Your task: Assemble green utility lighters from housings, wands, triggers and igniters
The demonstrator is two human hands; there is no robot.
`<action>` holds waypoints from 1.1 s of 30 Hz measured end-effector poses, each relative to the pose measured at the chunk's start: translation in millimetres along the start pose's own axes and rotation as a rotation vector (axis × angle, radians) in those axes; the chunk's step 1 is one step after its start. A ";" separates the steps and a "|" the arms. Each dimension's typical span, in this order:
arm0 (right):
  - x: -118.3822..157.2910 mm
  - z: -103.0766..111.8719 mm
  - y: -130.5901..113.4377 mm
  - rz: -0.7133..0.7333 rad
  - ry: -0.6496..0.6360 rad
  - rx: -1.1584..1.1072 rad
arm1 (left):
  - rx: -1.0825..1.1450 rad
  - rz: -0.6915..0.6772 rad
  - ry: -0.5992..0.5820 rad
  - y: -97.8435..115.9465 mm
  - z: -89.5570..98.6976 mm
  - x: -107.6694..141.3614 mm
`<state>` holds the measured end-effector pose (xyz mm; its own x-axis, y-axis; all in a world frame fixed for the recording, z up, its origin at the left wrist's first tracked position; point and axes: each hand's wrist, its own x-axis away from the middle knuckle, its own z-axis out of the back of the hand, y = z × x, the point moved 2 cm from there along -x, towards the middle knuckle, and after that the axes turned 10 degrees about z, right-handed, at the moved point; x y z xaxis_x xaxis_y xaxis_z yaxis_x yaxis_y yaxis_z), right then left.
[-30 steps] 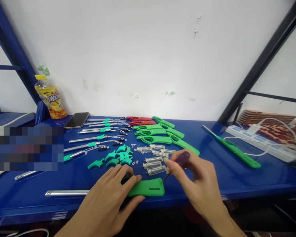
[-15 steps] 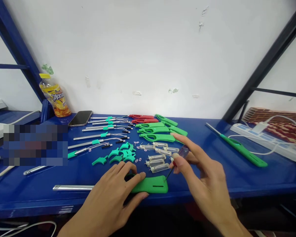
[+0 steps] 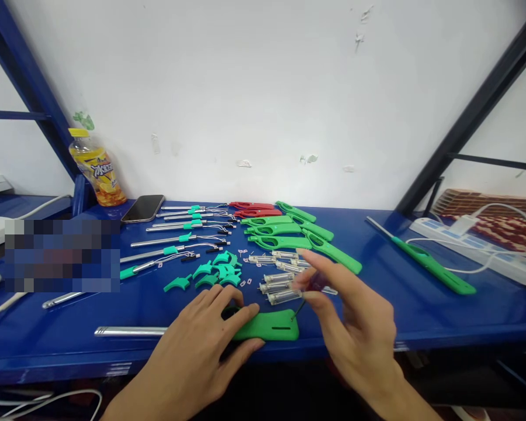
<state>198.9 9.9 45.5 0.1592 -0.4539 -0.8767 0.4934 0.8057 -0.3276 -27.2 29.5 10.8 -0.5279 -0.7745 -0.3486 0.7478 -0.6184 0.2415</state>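
Note:
My left hand (image 3: 210, 339) is closed around a green lighter (image 3: 274, 325) lying flat at the table's front edge, its metal tube (image 3: 129, 331) pointing left. Between the thumb and fingers of my right hand (image 3: 355, 321) is a small screwdriver (image 3: 318, 282), tilted, with its tip at the right end of the green handle. The screwdriver's grip is blurred and partly hidden by the fingers. Clear fuel tanks (image 3: 284, 297) lie just behind, beside teal triggers (image 3: 223, 273). Farther back are green handle shells (image 3: 284, 241) and red ones (image 3: 254, 206).
Metal tubes with wires (image 3: 175, 240) lie in rows at the left, near a phone (image 3: 144, 209) and a drink bottle (image 3: 99, 169). At the right are another green lighter (image 3: 438, 266) and a white power strip (image 3: 482, 251) with cables.
My right hand has shifted slightly left, and its fingers have changed position around the screwdriver. A green shell behind it shows more fully. My left hand and the lighter stay in place.

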 end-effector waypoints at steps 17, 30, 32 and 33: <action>-8.3 13.9 -1.4 -0.038 -0.055 0.010 | -0.023 -0.010 0.010 -1.1 -0.3 0.2; -3.5 8.3 -5.2 0.072 0.047 0.123 | -0.026 -0.018 0.056 -2.2 -1.8 0.1; -4.7 9.1 -3.6 0.011 -0.044 0.048 | -0.020 -0.021 0.057 -1.9 -1.9 -0.2; -4.8 9.4 -1.9 -0.031 -0.072 -0.005 | -0.017 -0.021 0.056 -1.7 -1.7 -0.4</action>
<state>205.3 7.0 53.6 0.2049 -0.5045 -0.8388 0.4949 0.7927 -0.3559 -27.5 31.1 8.9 -0.5201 -0.7525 -0.4039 0.7442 -0.6314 0.2180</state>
